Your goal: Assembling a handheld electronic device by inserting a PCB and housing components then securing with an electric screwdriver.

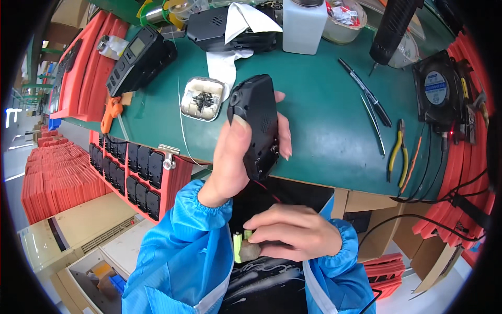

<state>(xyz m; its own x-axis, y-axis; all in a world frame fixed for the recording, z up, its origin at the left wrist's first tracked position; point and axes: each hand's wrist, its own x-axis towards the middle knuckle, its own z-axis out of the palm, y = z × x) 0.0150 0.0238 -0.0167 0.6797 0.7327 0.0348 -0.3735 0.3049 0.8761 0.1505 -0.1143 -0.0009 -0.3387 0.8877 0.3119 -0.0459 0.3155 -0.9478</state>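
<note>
My left hand grips a black handheld device housing upright over the front edge of the green bench. Its thumb lies on the near side by a round knob or lens, and its fingertips show beyond the far side. A thin dark red cable runs down below the housing. Lower, in front of my body, my right hand is closed around light-green cylinders that look like battery cells. A grey-brown rounded piece sits against them under the fingers; its kind cannot be made out.
An open tin of small black screws stands behind the left hand. Tweezers, a pen and yellow-handled pliers lie right, near a fan and a hanging electric screwdriver. A white bottle and an orange glue gun are farther off.
</note>
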